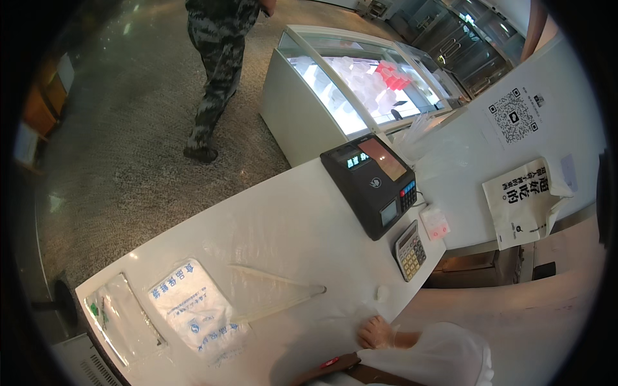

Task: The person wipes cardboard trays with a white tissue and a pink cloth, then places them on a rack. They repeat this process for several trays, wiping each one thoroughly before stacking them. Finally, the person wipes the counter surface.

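My right hand [375,333], in what looks like a clear disposable glove, rests near the edge of the white counter [289,217] with its fingers bent. Whether anything is under the fingers cannot be seen. Just beyond it lies a small whitish piece [382,293]. A flat, translucent piping bag [275,290] lies to the left, its narrow tip towards the hand. Next to its wide end is a pack of plastic food bags [190,301] with blue print. Another clear plastic pack [123,321] lies at the counter's left end. My left hand is out of view.
A black payment terminal [372,186], a calculator [410,253] and a small pink-and-white packet [434,222] stand along the right. Behind is a lit glass display case [357,82] with several cups. A printed paper bag [524,202] lies right. A person in camouflage trousers [215,62] is beyond the counter.
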Demonstrator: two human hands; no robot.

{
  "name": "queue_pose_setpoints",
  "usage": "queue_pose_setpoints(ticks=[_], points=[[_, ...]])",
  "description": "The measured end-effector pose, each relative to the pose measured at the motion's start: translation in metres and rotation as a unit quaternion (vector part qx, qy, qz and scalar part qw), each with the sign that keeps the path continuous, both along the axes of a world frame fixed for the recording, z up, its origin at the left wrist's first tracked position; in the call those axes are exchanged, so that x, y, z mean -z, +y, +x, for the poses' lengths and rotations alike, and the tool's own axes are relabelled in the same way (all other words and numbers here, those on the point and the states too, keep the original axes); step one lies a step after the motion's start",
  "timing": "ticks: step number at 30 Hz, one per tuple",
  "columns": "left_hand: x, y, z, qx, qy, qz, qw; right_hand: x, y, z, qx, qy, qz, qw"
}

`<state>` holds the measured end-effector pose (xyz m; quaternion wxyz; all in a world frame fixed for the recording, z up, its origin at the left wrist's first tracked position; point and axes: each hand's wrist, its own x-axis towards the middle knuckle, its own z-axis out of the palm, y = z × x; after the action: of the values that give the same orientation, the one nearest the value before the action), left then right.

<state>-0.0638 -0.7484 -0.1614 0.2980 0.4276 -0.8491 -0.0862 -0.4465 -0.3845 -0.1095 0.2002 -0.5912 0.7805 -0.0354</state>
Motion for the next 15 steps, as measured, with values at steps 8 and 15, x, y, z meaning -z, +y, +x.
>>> queue_pose_setpoints(ticks=[8,15], points=[[-0.028,0.0,-0.015,0.015,-0.032,0.029,0.999,0.006,-0.005,-0.003,0.002,0.032,-0.076,0.997],[-0.034,-0.006,-0.024,0.006,-0.056,0.03,0.998,0.004,-0.007,-0.003,0.006,0.019,-0.061,0.998]])
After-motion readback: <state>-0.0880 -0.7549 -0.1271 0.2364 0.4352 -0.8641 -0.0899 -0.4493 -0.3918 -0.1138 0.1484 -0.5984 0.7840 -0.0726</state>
